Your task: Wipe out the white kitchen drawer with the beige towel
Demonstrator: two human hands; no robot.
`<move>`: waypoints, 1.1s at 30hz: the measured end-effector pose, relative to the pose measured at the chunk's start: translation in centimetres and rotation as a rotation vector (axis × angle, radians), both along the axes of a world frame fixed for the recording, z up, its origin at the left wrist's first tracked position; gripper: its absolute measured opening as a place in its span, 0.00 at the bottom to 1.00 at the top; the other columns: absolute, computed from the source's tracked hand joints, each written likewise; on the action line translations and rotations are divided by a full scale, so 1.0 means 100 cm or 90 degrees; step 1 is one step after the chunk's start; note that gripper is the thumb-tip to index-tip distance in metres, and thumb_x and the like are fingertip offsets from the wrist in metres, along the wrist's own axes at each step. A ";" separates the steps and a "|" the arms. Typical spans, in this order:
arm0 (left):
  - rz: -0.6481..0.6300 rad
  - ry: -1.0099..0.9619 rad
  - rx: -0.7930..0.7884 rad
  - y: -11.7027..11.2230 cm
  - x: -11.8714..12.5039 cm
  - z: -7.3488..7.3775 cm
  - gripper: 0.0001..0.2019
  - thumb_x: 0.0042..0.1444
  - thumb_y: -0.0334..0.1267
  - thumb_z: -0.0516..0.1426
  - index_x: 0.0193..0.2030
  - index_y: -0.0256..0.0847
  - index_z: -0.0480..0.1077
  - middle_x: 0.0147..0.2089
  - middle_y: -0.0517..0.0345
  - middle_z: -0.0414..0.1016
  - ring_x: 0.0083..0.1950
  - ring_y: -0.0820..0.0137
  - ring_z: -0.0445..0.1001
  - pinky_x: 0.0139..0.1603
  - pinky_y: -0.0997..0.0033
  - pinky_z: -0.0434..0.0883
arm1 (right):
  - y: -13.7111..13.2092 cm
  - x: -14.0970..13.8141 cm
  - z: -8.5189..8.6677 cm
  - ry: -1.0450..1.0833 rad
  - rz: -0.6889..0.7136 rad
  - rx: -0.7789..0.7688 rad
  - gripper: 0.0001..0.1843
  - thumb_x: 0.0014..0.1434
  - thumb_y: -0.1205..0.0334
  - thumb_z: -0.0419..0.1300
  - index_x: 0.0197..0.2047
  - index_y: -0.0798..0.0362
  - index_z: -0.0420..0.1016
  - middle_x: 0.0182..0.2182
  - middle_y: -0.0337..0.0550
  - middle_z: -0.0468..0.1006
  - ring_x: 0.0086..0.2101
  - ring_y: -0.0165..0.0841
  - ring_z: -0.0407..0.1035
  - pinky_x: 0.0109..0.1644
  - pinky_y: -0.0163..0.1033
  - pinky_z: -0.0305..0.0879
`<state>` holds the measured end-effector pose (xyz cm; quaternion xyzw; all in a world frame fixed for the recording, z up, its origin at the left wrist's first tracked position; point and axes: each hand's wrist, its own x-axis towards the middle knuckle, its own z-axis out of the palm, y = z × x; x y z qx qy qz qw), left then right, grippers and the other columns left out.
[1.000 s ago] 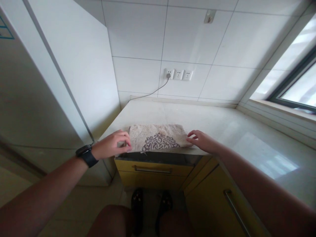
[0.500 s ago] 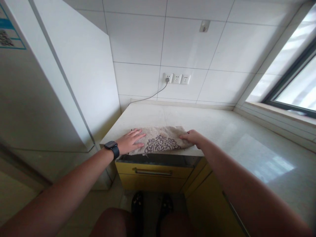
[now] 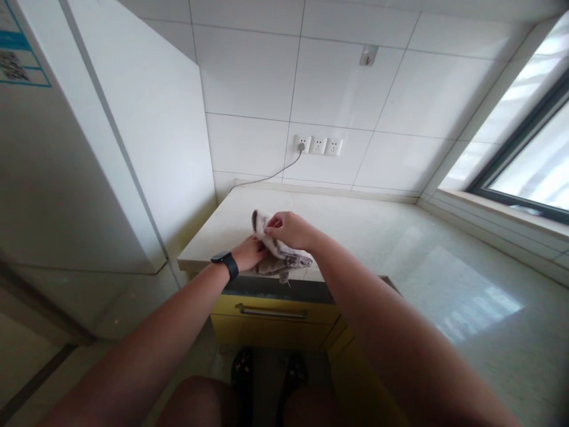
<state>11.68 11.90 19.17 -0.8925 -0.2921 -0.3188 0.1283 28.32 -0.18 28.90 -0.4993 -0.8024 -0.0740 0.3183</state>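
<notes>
A beige towel [image 3: 278,252] with a dark patterned print lies bunched and folded over near the front edge of the countertop [image 3: 355,219]. My right hand [image 3: 291,230] is closed on its upper edge, thumb and fingers pinching the cloth and lifting that part. At the towel's left side rests my left hand [image 3: 249,252], wearing a black watch [image 3: 226,264] on the wrist. Folded cloth covers most of the left fingers, so their grip is hidden. Just below the counter edge a yellow drawer [image 3: 275,323] with a metal handle stands pulled out a little.
A tall white cabinet-like appliance [image 3: 164,118] stands on the left. Along the tiled wall are sockets [image 3: 317,145], one with a plug and grey cord [image 3: 271,176] running down to the counter. A window [image 3: 533,160] is at the right. My feet are below the drawer.
The towel was a flat, wide strip and is now folded over toward the left. My right hand has moved left with its end; my left hand has shifted slightly right.
</notes>
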 end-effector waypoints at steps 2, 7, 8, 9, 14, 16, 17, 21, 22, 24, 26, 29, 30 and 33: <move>0.026 -0.017 0.015 0.004 -0.029 -0.003 0.24 0.65 0.42 0.48 0.61 0.33 0.72 0.64 0.43 0.68 0.65 0.58 0.66 0.70 0.58 0.59 | 0.004 -0.005 -0.016 -0.053 -0.003 -0.017 0.16 0.61 0.51 0.60 0.45 0.55 0.78 0.41 0.45 0.79 0.39 0.35 0.72 0.42 0.37 0.64; 0.233 -0.010 0.055 0.011 -0.094 -0.013 0.29 0.67 0.47 0.44 0.61 0.26 0.70 0.66 0.39 0.65 0.67 0.55 0.64 0.70 0.58 0.58 | 0.024 0.015 -0.059 -0.154 -0.092 0.075 0.25 0.65 0.44 0.53 0.56 0.49 0.75 0.58 0.48 0.71 0.57 0.46 0.63 0.60 0.52 0.57; 0.259 -0.005 0.052 0.013 -0.099 -0.015 0.30 0.68 0.48 0.43 0.62 0.26 0.69 0.67 0.39 0.63 0.69 0.56 0.61 0.71 0.59 0.56 | 0.027 0.017 -0.067 -0.159 -0.096 0.085 0.27 0.65 0.42 0.52 0.59 0.47 0.73 0.62 0.47 0.67 0.60 0.47 0.59 0.62 0.55 0.55; 0.282 -0.001 0.045 0.015 -0.102 -0.016 0.31 0.68 0.49 0.42 0.64 0.25 0.67 0.69 0.40 0.61 0.70 0.56 0.58 0.72 0.60 0.53 | 0.030 0.018 -0.074 -0.162 -0.098 0.091 0.29 0.66 0.40 0.51 0.62 0.45 0.71 0.65 0.45 0.63 0.63 0.47 0.56 0.64 0.57 0.51; 0.347 0.012 -0.023 0.027 -0.095 -0.018 0.34 0.68 0.53 0.41 0.73 0.30 0.56 0.75 0.45 0.47 0.75 0.53 0.46 0.73 0.46 0.45 | 0.035 0.016 -0.093 -0.185 -0.111 0.081 0.37 0.67 0.36 0.45 0.72 0.45 0.57 0.72 0.44 0.48 0.70 0.44 0.42 0.71 0.56 0.37; 0.333 -0.032 -0.030 0.025 -0.091 -0.015 0.32 0.68 0.48 0.42 0.72 0.29 0.57 0.74 0.45 0.49 0.75 0.54 0.48 0.73 0.48 0.47 | 0.035 0.015 -0.092 -0.185 -0.103 0.058 0.38 0.66 0.34 0.46 0.72 0.45 0.57 0.72 0.44 0.49 0.70 0.44 0.41 0.71 0.56 0.37; 0.310 -0.077 -0.007 0.022 -0.087 -0.011 0.31 0.68 0.46 0.42 0.71 0.28 0.58 0.73 0.45 0.52 0.74 0.56 0.50 0.74 0.52 0.48 | 0.036 0.014 -0.090 -0.171 -0.102 0.050 0.39 0.66 0.33 0.45 0.72 0.45 0.58 0.71 0.44 0.49 0.70 0.45 0.42 0.71 0.56 0.37; 0.134 -0.183 0.168 -0.004 -0.061 0.009 0.29 0.69 0.45 0.42 0.70 0.32 0.61 0.72 0.51 0.56 0.74 0.65 0.52 0.75 0.64 0.49 | 0.039 0.010 -0.090 -0.117 -0.125 0.088 0.39 0.67 0.32 0.41 0.72 0.43 0.58 0.71 0.43 0.50 0.70 0.45 0.42 0.71 0.56 0.39; 0.100 -0.153 0.186 -0.009 -0.052 0.013 0.28 0.70 0.46 0.42 0.71 0.34 0.60 0.73 0.53 0.54 0.75 0.65 0.49 0.75 0.64 0.48 | 0.041 0.009 -0.092 -0.128 -0.129 0.106 0.39 0.67 0.32 0.41 0.72 0.43 0.58 0.72 0.44 0.49 0.70 0.45 0.41 0.71 0.56 0.38; 0.084 -0.058 0.179 -0.011 -0.036 0.017 0.29 0.70 0.49 0.43 0.73 0.40 0.59 0.75 0.56 0.50 0.76 0.64 0.45 0.76 0.60 0.44 | 0.045 0.011 -0.097 -0.166 -0.124 0.128 0.38 0.67 0.33 0.42 0.72 0.43 0.58 0.72 0.44 0.49 0.71 0.45 0.41 0.72 0.57 0.36; 0.110 0.019 0.101 -0.004 -0.026 0.016 0.30 0.70 0.53 0.43 0.74 0.43 0.57 0.76 0.56 0.47 0.77 0.59 0.43 0.75 0.53 0.43 | 0.049 0.016 -0.099 -0.189 -0.109 0.142 0.38 0.68 0.33 0.41 0.73 0.43 0.57 0.72 0.43 0.49 0.71 0.44 0.41 0.72 0.56 0.36; 0.132 0.040 -0.042 0.012 -0.021 0.010 0.36 0.68 0.62 0.40 0.77 0.48 0.48 0.77 0.57 0.39 0.77 0.55 0.41 0.74 0.48 0.45 | 0.057 0.032 -0.094 -0.216 -0.071 0.132 0.36 0.68 0.33 0.41 0.73 0.39 0.55 0.72 0.38 0.48 0.71 0.41 0.41 0.72 0.53 0.36; 0.132 0.033 -0.064 0.016 -0.021 0.008 0.37 0.67 0.64 0.39 0.78 0.49 0.44 0.77 0.56 0.37 0.77 0.56 0.41 0.74 0.48 0.45 | 0.061 0.038 -0.090 -0.228 -0.057 0.125 0.36 0.69 0.33 0.41 0.73 0.38 0.55 0.72 0.37 0.48 0.71 0.40 0.41 0.73 0.53 0.36; 0.132 0.033 -0.076 0.018 -0.025 0.006 0.40 0.66 0.67 0.38 0.78 0.48 0.41 0.78 0.53 0.34 0.77 0.58 0.41 0.74 0.49 0.43 | 0.075 0.056 -0.078 -0.265 -0.026 0.103 0.35 0.69 0.33 0.40 0.74 0.34 0.52 0.73 0.34 0.45 0.71 0.38 0.39 0.73 0.52 0.33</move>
